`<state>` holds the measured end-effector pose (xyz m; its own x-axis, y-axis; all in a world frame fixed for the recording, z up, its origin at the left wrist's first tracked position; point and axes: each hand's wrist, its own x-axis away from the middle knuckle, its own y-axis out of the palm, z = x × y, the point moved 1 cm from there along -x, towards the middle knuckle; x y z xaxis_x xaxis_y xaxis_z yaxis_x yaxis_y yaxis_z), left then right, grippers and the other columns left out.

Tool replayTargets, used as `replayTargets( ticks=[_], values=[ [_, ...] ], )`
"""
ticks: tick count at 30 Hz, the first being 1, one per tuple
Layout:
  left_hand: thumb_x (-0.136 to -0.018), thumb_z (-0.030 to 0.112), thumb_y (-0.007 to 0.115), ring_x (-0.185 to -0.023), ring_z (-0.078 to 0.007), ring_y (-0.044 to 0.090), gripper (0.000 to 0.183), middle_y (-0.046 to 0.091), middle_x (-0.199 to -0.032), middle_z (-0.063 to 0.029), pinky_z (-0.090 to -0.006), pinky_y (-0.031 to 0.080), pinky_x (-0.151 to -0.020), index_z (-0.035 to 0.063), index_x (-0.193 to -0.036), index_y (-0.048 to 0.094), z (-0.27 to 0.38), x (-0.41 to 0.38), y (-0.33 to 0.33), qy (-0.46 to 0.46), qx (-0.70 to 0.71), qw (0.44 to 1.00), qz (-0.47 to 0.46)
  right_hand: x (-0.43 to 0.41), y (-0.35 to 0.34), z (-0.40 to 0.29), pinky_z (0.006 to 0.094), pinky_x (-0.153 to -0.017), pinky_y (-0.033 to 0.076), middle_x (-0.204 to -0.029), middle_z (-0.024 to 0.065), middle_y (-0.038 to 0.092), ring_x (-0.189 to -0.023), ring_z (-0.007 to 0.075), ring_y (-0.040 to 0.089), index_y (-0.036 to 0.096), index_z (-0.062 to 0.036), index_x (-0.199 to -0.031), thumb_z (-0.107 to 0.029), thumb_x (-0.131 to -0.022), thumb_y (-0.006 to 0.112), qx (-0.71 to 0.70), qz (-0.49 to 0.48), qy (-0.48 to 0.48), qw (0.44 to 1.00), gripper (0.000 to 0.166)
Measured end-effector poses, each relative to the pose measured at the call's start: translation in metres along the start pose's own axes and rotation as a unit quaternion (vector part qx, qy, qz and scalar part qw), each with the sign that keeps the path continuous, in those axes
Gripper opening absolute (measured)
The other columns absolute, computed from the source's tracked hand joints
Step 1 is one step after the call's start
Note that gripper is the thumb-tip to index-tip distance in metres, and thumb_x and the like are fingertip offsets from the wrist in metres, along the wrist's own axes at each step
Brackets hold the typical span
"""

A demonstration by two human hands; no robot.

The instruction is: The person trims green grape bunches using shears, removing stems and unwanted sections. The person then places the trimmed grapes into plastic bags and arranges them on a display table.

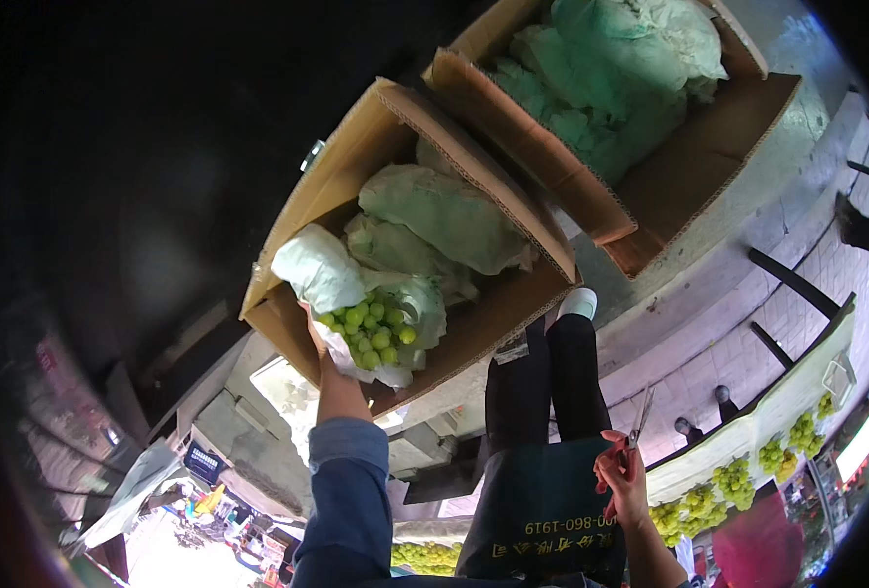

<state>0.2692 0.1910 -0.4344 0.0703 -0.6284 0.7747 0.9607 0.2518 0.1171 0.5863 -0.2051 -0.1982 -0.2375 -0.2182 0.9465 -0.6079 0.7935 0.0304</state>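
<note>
My left hand [318, 334] is at the near left corner of an open cardboard box [482, 338], mostly hidden behind white paper. It holds a paper-wrapped bunch of green grapes [372, 329], with the grapes showing through the opened wrap. Beside that bunch, further paper-wrapped bundles [441, 213] lie in the box, their contents hidden. At the lower right, my right hand [622, 470] has its fingers in the red handles of a pair of scissors [634, 439]. The blades point up, away from the grapes, and look slightly apart.
A second cardboard box [699, 162] with crumpled pale wrapping [603, 88] stands at the upper right. Several bunches of green grapes [732, 481] line the edge of a pale-covered stand [772, 411] at right. A dark blue basket [203, 461] is at lower left.
</note>
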Motion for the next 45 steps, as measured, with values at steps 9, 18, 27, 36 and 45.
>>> replayTargets(
  ticks=[9,18,27,36,45],
  values=[
    [-0.088,0.069,0.037,-0.121,-0.0295,0.046,0.082,0.043,-0.137,-0.0161,-0.0416,0.044,-0.096,0.0032,-0.136,0.042,-0.024,-0.042,-0.017,-0.005,-0.082,0.996,0.028,-0.016,-0.008,0.021,0.0189,-0.052,0.037,-0.078,0.0014,0.054,-0.063,0.0056,0.047,0.046,-0.0048,-0.126,-0.013,-0.089,0.062,-0.021,0.024,0.037,0.999,0.042],
    [-0.083,0.054,0.061,-0.111,-0.0373,0.052,0.08,0.047,-0.128,-0.0287,-0.0423,0.045,-0.09,-0.0053,-0.132,0.038,-0.086,-0.053,-0.012,0.074,-0.809,0.55,0.193,0.017,-0.01,-0.004,0.0191,-0.054,0.039,-0.08,0.002,0.054,-0.064,0.0067,0.048,0.045,-0.0054,-0.126,-0.016,-0.09,0.061,-0.119,-0.008,0.043,0.992,0.04],
    [-0.088,0.036,0.06,-0.131,-0.0379,0.035,0.052,0.041,-0.138,-0.0251,-0.0479,0.029,-0.107,0.0053,-0.129,0.052,-0.04,0.107,0.163,0.223,-0.823,0.522,0.008,0.056,-0.078,-0.021,0.0194,-0.047,0.039,-0.081,0.0024,0.053,-0.059,0.0064,0.047,0.047,-0.0037,-0.124,-0.013,-0.09,0.058,-0.206,0.066,0.01,0.976,0.037],
    [-0.084,0.009,0.057,-0.134,-0.0314,0.032,0.051,0.038,-0.143,-0.0105,-0.0542,0.018,-0.111,0.0064,-0.133,0.043,-0.095,0.24,0.507,0.631,-0.621,0.26,-0.386,0.068,-0.101,-0.05,0.0206,-0.043,0.038,-0.076,0.0036,0.052,-0.054,0.0081,0.047,0.046,-0.0028,-0.123,-0.012,-0.086,0.058,-0.285,0.126,0.019,0.95,0.039],
    [-0.082,0.012,0.054,-0.125,-0.0303,0.044,0.045,0.052,-0.131,-0.0131,-0.0422,0.033,-0.106,0.0056,-0.126,0.053,-0.235,0.136,0.703,0.597,-0.676,0.098,-0.422,0.057,-0.083,-0.061,0.023,-0.042,0.045,-0.074,0.0061,0.052,-0.056,0.0113,0.05,0.042,0.0028,-0.123,-0.007,-0.088,0.054,-0.382,0.219,0.096,0.893,0.038]
  ],
)
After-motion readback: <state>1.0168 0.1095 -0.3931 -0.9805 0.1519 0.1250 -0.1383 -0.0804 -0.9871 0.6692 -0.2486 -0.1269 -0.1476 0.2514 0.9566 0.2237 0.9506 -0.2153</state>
